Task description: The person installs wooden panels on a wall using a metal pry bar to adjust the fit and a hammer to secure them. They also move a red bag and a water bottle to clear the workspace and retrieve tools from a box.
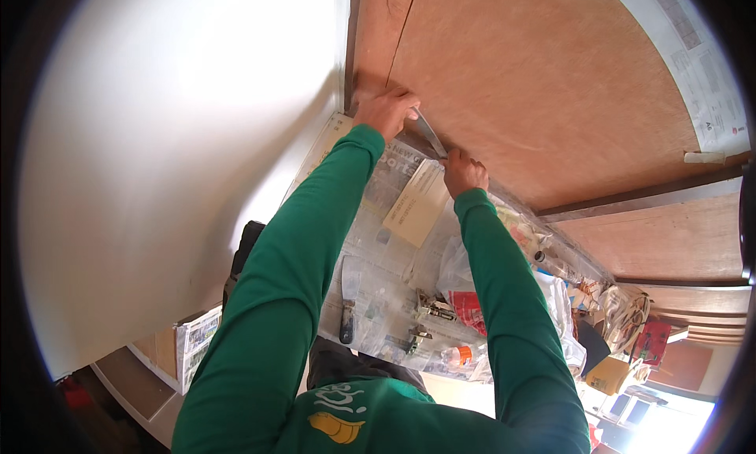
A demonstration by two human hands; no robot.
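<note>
Both arms, in green sleeves, are raised toward the lower edge of a brown wooden panel (535, 76). My left hand (386, 111) is closed at the panel's left corner by the white wall. From its fingertips a narrow, flat grey strip (429, 133) slants down to the right. At the strip's lower end my right hand (466, 173) is closed, its fingers pinching the strip. Whether the strip is a tape or a blade I cannot make out. A sheet of newspaper (370, 194) lies beneath the hands, with a cream paper piece (417, 202) on it.
A scraper with a dark handle (347, 312) lies on the newspaper. Nearby are a plastic bottle with an orange label (457, 355) and a red packet (468, 308). The white wall (157, 139) rises close on the left. Bags and other clutter (622, 312) sit at the right.
</note>
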